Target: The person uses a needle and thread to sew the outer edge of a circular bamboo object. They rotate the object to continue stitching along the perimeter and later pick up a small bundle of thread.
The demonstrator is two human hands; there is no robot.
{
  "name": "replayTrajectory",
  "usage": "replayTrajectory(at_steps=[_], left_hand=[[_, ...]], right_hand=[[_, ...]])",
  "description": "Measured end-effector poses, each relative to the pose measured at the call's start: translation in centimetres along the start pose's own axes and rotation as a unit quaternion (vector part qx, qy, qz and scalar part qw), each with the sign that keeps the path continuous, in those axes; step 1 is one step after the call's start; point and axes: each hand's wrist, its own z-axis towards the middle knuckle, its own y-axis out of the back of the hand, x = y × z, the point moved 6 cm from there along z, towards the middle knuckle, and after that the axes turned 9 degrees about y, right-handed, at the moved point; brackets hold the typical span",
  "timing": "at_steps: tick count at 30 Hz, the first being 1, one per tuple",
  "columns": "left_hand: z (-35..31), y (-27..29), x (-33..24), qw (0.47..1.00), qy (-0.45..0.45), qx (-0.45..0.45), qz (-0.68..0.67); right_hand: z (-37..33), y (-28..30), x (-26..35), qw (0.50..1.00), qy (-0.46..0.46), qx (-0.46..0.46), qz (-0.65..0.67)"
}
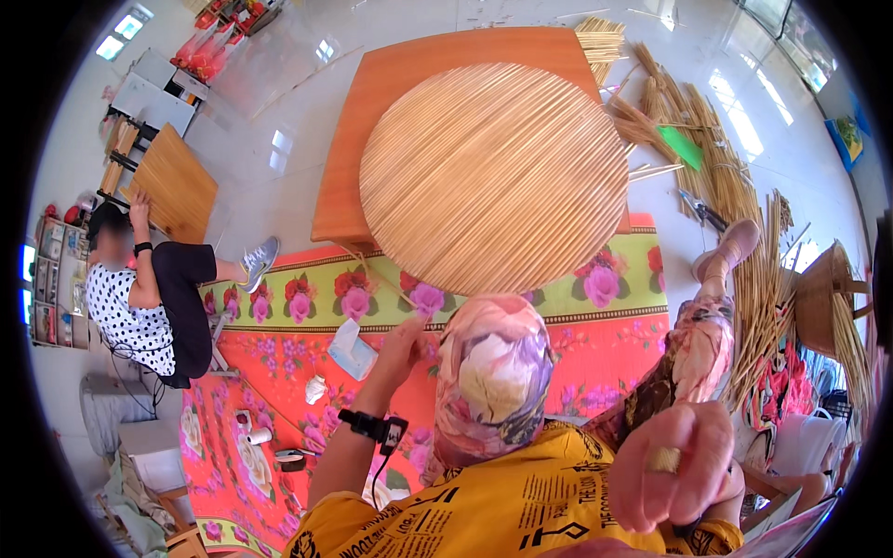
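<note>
My left hand (401, 352) is beside my raised, flower-print-covered knee, over the red floral mat (595, 349). Its fingers are bunched; what they hold, if anything, is hidden. A thin pale stalk (383, 282) slants from under the table toward it. Close to the camera, my right hand (688, 456) is curled closed, a tan band (663, 459) around one finger. Its grip hides whatever is inside. In front of me, a large round panel of pale stalks laid side by side (493, 177) rests on an orange-brown table (349, 158), overhanging its near edge.
Bundles of dry stalks (716, 158) lie at the right, with pliers (702, 210) and a green piece (681, 147) among them. A woven basket (823, 298) stands farther right. A tissue pack (352, 351) lies on the mat. At left, another person (139, 298) touches a wooden board (174, 186).
</note>
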Motion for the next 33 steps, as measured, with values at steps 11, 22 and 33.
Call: replayTrajectory(at_steps=[11, 22, 33], left_hand=[[6.9, -1.9, -2.3, 0.997, 0.030, 0.043, -0.060], [4.2, -4.2, -0.3, 0.993, 0.114, -0.010, 0.018], [3.8, -2.7, -0.4, 0.960, 0.218, -0.047, 0.168]], right_hand=[[5.4, 7.1, -1.7, 0.997, 0.049, -0.026, -0.048], [9.4, 14.9, -4.0, 0.994, -0.095, 0.037, -0.027], [9.6, 18.2, -5.2, 0.985, -0.171, -0.010, 0.018]])
